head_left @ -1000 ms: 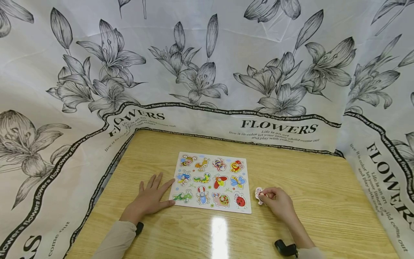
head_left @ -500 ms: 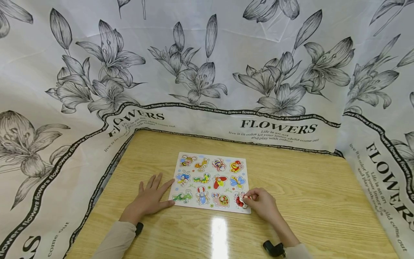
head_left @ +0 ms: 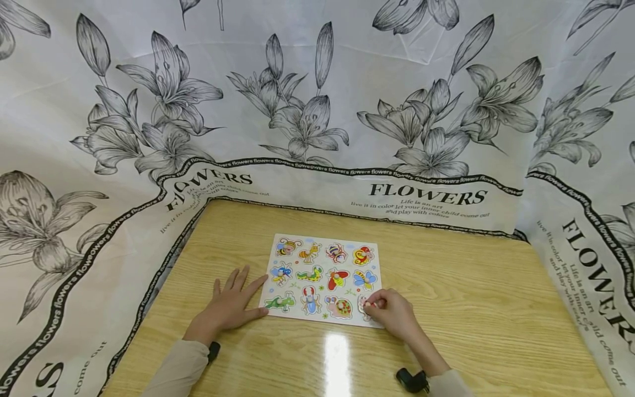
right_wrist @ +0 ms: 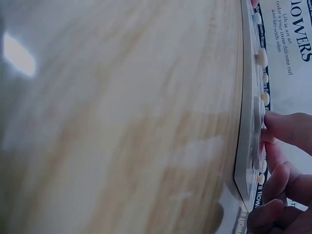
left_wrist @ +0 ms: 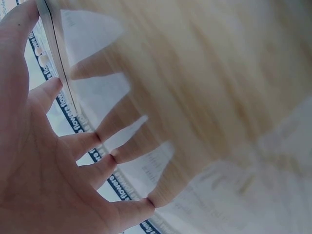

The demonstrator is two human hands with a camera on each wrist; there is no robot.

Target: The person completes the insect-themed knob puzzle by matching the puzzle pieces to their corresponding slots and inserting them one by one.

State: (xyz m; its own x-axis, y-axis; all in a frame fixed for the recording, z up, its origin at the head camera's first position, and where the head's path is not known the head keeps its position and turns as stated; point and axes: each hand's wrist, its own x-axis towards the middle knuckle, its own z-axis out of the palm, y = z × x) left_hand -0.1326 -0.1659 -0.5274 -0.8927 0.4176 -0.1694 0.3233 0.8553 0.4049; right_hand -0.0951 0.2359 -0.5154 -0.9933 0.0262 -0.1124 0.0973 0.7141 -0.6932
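A white insect peg puzzle board [head_left: 321,317] lies on the wooden table, with knobbed insect pieces in its spaces. At its lower right corner my right hand [head_left: 394,313] pinches the small knob of a ladybug puzzle piece [head_left: 363,305]. That piece lies over the corner space, partly hidden by the fingers; whether it sits flush I cannot tell. In the right wrist view the thumb and a finger [right_wrist: 287,127] meet at the knob above the board's edge [right_wrist: 246,146]. My left hand [head_left: 229,306] rests with fingers spread on the table, its thumb and index fingertip touching the board's left edge.
The wooden table [head_left: 446,264] extends around the board on all sides. A white cloth printed with flowers [head_left: 307,127] hangs behind the table and along both sides. Light glares off the table's front [head_left: 336,358].
My right hand has moved left from beside the board, carrying the ladybug piece over the lower right space. The printed ladybug there is now covered. My left hand stays still.
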